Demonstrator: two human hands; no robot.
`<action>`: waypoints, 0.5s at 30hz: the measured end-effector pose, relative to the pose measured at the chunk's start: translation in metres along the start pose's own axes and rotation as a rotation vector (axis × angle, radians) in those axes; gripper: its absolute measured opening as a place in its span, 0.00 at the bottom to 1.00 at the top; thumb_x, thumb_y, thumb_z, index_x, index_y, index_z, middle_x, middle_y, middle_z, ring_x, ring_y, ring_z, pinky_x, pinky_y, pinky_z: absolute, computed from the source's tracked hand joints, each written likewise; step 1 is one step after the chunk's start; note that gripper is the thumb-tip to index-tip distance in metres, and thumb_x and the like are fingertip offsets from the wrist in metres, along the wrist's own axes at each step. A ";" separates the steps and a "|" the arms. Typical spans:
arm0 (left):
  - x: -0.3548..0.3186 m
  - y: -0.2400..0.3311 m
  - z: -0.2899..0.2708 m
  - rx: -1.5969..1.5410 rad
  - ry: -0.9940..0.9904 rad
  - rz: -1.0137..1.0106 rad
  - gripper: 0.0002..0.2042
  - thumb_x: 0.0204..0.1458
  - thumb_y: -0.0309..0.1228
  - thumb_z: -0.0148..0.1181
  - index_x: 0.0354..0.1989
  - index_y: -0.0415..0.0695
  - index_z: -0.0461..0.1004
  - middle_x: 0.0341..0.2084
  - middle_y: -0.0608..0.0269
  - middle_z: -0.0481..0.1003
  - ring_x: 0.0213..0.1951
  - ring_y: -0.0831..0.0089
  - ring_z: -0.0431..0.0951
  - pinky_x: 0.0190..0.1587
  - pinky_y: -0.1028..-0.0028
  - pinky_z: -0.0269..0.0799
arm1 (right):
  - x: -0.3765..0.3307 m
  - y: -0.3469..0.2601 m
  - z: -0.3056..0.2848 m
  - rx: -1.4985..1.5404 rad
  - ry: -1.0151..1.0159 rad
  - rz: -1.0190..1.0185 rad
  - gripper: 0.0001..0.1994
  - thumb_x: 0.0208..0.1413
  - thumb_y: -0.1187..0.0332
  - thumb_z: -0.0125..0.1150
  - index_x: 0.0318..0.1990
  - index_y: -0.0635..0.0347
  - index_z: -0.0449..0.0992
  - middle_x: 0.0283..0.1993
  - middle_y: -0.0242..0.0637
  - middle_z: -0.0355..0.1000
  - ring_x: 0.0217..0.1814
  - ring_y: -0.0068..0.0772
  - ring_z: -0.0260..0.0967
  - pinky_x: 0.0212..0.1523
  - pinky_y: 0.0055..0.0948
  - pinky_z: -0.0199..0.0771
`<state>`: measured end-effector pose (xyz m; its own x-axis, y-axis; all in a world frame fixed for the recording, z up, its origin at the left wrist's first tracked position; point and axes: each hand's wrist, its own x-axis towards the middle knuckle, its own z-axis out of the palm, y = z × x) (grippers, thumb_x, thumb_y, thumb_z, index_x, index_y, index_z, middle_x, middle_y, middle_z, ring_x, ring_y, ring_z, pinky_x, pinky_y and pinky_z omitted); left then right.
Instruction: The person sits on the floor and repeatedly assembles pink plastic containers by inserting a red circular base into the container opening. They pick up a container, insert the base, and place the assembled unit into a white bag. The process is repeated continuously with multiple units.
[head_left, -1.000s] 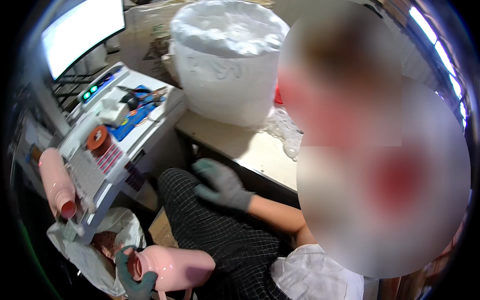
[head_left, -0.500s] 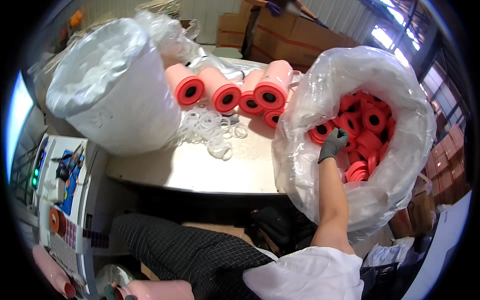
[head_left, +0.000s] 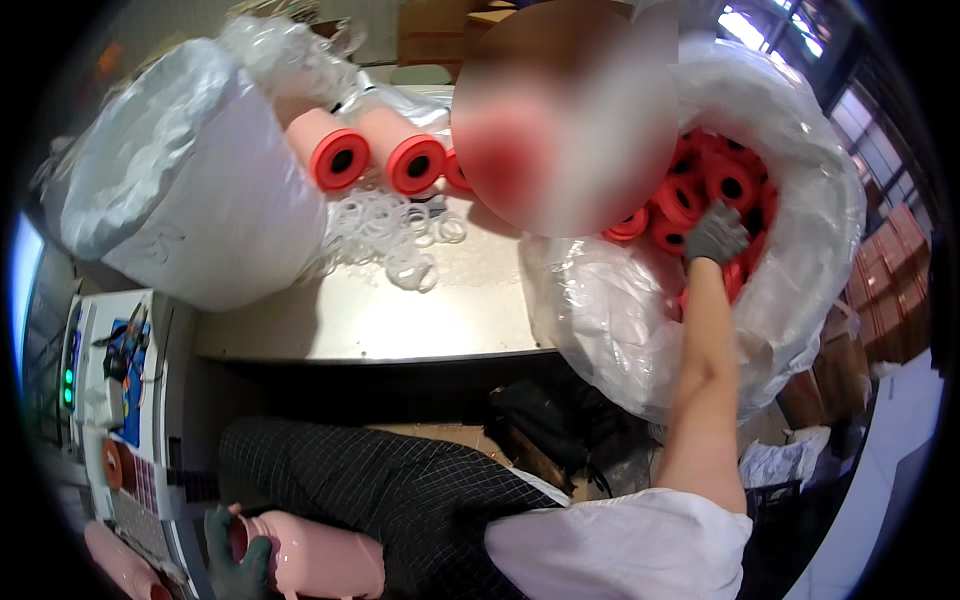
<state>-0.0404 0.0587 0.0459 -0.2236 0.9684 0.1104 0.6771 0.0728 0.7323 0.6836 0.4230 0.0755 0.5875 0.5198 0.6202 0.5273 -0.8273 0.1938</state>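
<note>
At the lower left my left hand (head_left: 240, 560), in a dark green glove, is closed around the open mouth of a pink jug (head_left: 325, 555) lying on its side by my leg. My right hand (head_left: 717, 237), in a grey glove, reaches into a big clear plastic bag (head_left: 620, 330) at the right. Its fingers curl down among red lids (head_left: 730, 183) with black centres; whatever they grip is hidden beneath them. Two pink jugs with red lids (head_left: 413, 165) lie on the table (head_left: 450, 325), lids toward me. White rings (head_left: 375, 225) sit in a loose pile before them.
A large white bag (head_left: 200, 200) stands at the table's left. A side bench (head_left: 140, 400) holds tools and an orange tape roll (head_left: 117, 463). Another pink jug (head_left: 125, 560) lies at the lower left. A round blur covers the table's back right. Cartons (head_left: 890, 265) are stacked far right.
My right hand has moved farther right and deeper over the lids, with the arm more extended. The left hand and its jug have come farther into view. The view has shifted.
</note>
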 end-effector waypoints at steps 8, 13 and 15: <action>-0.016 -0.008 0.003 -0.210 0.148 -0.244 0.27 0.39 0.27 0.63 0.54 0.37 0.74 0.51 0.56 0.71 0.54 0.61 0.73 0.63 0.63 0.66 | 0.010 0.049 0.090 -0.033 -0.195 -0.117 0.15 0.63 0.61 0.60 0.54 0.54 0.77 0.55 0.44 0.80 0.57 0.43 0.78 0.49 0.43 0.83; -0.030 -0.010 -0.006 -0.253 0.208 -0.277 0.27 0.40 0.29 0.63 0.54 0.37 0.74 0.49 0.57 0.71 0.54 0.63 0.72 0.63 0.63 0.65 | -0.041 -0.018 0.053 0.067 -0.253 -0.354 0.13 0.61 0.61 0.62 0.51 0.49 0.76 0.60 0.43 0.75 0.63 0.46 0.73 0.51 0.47 0.81; -0.042 -0.021 -0.004 -0.242 0.233 -0.293 0.28 0.40 0.30 0.63 0.55 0.37 0.74 0.50 0.57 0.71 0.54 0.63 0.72 0.64 0.64 0.65 | -0.056 -0.033 0.025 -0.014 -0.100 -0.462 0.15 0.60 0.60 0.64 0.53 0.47 0.75 0.59 0.38 0.75 0.63 0.45 0.73 0.53 0.46 0.80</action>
<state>-0.0484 0.0157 0.0288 -0.5529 0.8332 0.0029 0.3839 0.2517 0.8884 0.6493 0.4264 0.0154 0.3500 0.8515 0.3904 0.7395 -0.5070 0.4428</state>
